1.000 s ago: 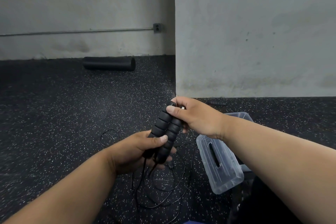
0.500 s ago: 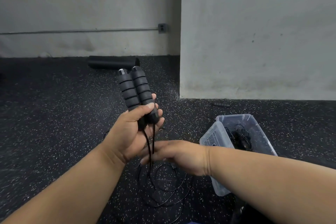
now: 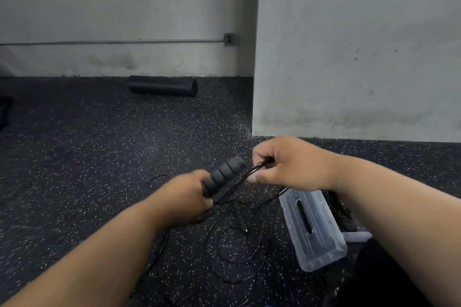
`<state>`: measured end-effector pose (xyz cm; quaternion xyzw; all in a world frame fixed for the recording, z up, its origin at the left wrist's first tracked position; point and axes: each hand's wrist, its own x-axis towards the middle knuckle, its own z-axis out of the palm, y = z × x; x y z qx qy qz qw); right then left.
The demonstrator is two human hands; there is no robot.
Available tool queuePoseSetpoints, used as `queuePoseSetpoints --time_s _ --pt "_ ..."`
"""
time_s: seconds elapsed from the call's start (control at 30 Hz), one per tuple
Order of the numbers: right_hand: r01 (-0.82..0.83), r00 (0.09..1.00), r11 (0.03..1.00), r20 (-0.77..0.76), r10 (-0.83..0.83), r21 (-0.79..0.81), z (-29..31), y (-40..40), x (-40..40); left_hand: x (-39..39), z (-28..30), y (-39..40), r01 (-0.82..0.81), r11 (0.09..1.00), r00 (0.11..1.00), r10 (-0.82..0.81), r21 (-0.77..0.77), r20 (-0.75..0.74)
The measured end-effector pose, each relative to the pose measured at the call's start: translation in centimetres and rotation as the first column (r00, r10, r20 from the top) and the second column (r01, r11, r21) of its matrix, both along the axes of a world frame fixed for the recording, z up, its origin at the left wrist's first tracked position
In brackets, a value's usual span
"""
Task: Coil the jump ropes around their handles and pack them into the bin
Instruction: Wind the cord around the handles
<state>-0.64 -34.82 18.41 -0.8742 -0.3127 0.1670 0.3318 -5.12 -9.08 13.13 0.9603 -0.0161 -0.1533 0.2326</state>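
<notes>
My left hand (image 3: 185, 198) grips the lower end of the black ribbed jump rope handles (image 3: 224, 173), which point up and to the right. My right hand (image 3: 287, 163) pinches the thin black rope (image 3: 252, 171) just beside the handles' top, pulling it taut from the left hand. More rope (image 3: 234, 252) lies in loose loops on the floor below. Another black handle (image 3: 241, 217) lies on the floor among the loops. The clear plastic bin (image 3: 315, 229) stands at the lower right, partly hidden by my right forearm, with dark ropes inside.
Speckled black rubber floor all around. A black foam roller (image 3: 163, 85) lies by the far wall. A grey concrete pillar (image 3: 356, 47) rises at the right, close behind the bin. A dark shape fills the bottom right corner.
My left hand lowered the handles and tilted them to the right. My right hand rose from beneath, took hold of the rope and pulled it up beside the handles.
</notes>
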Motion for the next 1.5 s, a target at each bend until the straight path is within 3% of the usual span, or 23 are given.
queuePoseSetpoints --time_s 0.03,0.1,0.2,0.3,0.37,0.43,0.5,0.57,0.63,0.7,0.77,0.83,0.97,1.17,1.4,1.5 --pt "-0.008 1.0 0.999 -0.021 0.009 0.047 0.4 -0.1 0.2 -0.8 -0.1 -1.1 0.138 0.987 0.99 -0.136 0.079 -0.028" --pt "-0.01 0.997 0.994 -0.075 0.019 0.113 0.5 -0.2 0.7 -2.4 -0.3 -3.2 0.324 0.943 0.946 -0.321 0.077 -0.056" --pt "0.042 0.988 0.995 -0.153 -0.027 0.095 -1.2 0.4 1.6 -3.8 0.4 -5.3 0.401 0.916 0.909 -0.401 0.028 0.114" --pt "0.112 0.949 0.976 -0.313 -0.049 0.187 -4.6 1.0 1.6 -3.4 1.7 -5.2 0.269 0.942 0.931 -0.2 -0.203 0.307" --pt "0.168 0.932 0.969 -0.349 -0.096 0.182 -6.3 1.8 0.9 -2.5 1.8 -4.0 0.073 0.931 0.954 0.039 -0.357 0.297" --pt "0.139 0.94 0.988 -0.322 -0.11 0.07 -7.2 2.8 0.1 -1.3 1.2 -2.7 -0.15 0.903 0.942 0.254 -0.403 0.218" --pt "0.089 0.952 0.996 -0.292 -0.093 -0.026 -7.7 3.7 -1.0 -0.1 0.3 -1.3 -0.302 0.878 0.916 0.375 -0.372 0.141" --pt "-0.021 0.99 0.98 -0.138 -0.006 -0.199 -7.4 4.0 -2.1 0.6 -0.6 -0.3 -0.347 0.91 0.914 0.382 -0.228 0.134" --pt "-0.133 0.989 0.924 0.015 0.149 -0.358 -6.5 4.2 -3.2 0.9 -1.8 0.3 -0.257 0.965 0.95 0.242 0.053 0.199" --pt "-0.19 0.956 0.882 0.125 0.267 -0.431 -5.0 4.3 -3.7 0.6 -2.9 -0.1 -0.153 0.958 0.974 0.104 0.244 0.201" --pt "-0.189 0.925 0.88 0.221 0.309 -0.436 -3.7 4.2 -3.2 -0.3 -3.6 -1.4 -0.016 0.946 0.989 -0.033 0.323 0.146" --pt "-0.134 0.938 0.925 0.254 0.234 -0.355 -2.7 3.5 -1.8 -1.1 -3.6 -3.0 0.137 0.925 0.973 -0.192 0.353 0.125" --pt "0.012 1.0 0.999 -0.009 -0.012 -0.045 -2.7 1.2 1.3 -1.8 -2.2 -4.5 0.258 0.908 0.925 -0.331 0.329 0.188" --pt "0.043 0.91 0.998 -0.415 -0.021 0.043 -4.8 1.4 1.2 -2.2 -0.9 -3.7 0.22 0.963 0.951 -0.247 0.158 0.186" --pt "-0.047 0.946 0.969 -0.322 -0.034 -0.241 -4.4 3.0 -0.4 -3.0 -0.4 -4.7 0.213 0.932 0.949 -0.269 0.293 0.165" --pt "-0.073 0.934 0.963 -0.356 -0.024 -0.258 -4.4 2.5 -0.5 -3.7 -0.3 -5.5 0.172 0.937 0.953 -0.236 0.303 0.189"
